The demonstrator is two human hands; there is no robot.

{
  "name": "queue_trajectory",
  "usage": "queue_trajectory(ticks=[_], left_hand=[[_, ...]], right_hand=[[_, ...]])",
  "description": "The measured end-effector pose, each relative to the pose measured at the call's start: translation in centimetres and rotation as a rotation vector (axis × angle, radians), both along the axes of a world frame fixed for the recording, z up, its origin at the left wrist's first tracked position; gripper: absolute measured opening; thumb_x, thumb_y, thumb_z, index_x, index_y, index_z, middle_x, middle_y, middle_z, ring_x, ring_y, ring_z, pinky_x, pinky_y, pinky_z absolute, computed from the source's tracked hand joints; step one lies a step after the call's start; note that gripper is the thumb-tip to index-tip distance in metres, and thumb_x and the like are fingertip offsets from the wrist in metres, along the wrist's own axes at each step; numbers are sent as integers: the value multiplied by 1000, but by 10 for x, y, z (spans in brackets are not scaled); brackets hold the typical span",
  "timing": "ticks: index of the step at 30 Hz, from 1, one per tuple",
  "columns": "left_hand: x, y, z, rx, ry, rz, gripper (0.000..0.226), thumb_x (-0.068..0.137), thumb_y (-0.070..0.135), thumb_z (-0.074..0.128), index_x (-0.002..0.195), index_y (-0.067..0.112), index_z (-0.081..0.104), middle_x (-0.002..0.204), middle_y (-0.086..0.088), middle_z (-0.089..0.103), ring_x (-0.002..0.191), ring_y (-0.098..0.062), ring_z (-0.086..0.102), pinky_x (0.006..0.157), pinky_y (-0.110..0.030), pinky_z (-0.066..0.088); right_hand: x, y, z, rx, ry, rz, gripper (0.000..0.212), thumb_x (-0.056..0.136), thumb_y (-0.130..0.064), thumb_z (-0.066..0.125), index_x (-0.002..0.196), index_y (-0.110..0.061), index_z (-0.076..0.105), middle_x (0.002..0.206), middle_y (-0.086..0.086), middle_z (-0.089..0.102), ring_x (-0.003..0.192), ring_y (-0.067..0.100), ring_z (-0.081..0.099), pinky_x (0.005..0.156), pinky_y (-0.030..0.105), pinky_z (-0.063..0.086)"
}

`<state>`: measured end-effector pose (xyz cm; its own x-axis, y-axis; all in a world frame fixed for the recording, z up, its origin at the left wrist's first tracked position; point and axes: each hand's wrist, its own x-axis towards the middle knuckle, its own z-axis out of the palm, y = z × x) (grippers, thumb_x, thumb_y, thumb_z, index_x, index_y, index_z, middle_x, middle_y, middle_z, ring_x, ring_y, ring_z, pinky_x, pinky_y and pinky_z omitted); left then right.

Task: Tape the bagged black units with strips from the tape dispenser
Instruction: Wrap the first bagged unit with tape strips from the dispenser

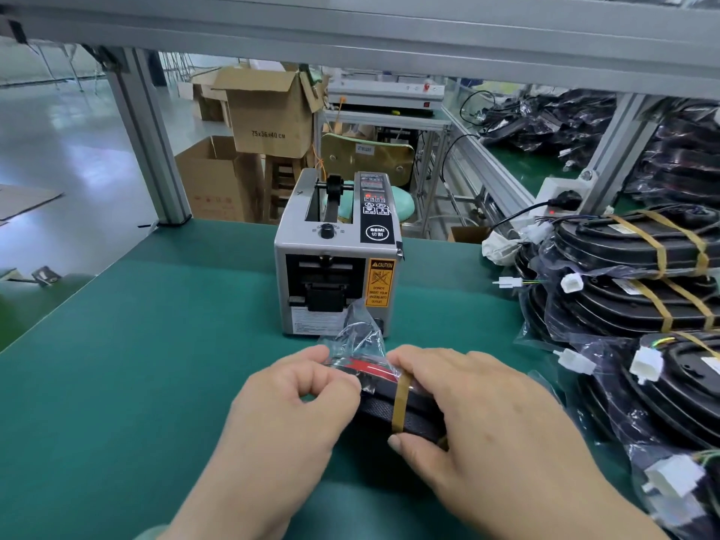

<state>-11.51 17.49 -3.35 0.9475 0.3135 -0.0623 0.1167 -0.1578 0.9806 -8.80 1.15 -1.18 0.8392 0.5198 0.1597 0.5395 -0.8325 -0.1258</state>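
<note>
The tape dispenser (335,263) stands upright on the green mat (156,344), its outlet facing the person; a yellow caution label sits on the right of its front face, and a red light glows on its top panel. Just in front of the dispenser, a bagged black unit (380,413) is held between both hands low over the mat; the loose clear end of its bag rises against the dispenser's lower front, and a red band shows through the plastic. A brown tape strip (401,401) wraps across the unit's near side. The left hand (288,415) grips the bag's left edge, fingers curled in tight and thumb against forefinger; the right hand (479,418) lies over the unit's right part, forefinger by the strip's upper end and thumb tip at its lower end, clasping the unit. To the right of the dispenser lies a stack of taped units (631,259) in clear bags, each crossed by brown bands; white connectors (570,283) on thin wires hang from their left sides. Behind the dispenser, beyond the mat's far edge, cardboard boxes (269,111) are piled.
</note>
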Motion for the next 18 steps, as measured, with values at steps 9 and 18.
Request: queue_trajectory(ticks=[9, 18], left_hand=[[2, -6, -3, 25, -18, 38, 22, 69, 31, 62, 52, 17, 68, 109, 18, 64, 98, 29, 45, 79, -8, 30], [3, -11, -5, 103, -52, 114, 14, 66, 36, 62, 58, 30, 71, 110, 27, 59, 97, 23, 48, 76, -4, 30]], right_hand=[[-4, 2, 1, 16, -4, -1, 57, 76, -62, 57, 122, -43, 28, 117, -22, 52, 96, 11, 46, 75, 27, 36], [-4, 3, 2, -9, -3, -47, 56, 69, -62, 61, 116, -44, 39, 108, -23, 59, 88, 11, 52, 65, 26, 33]])
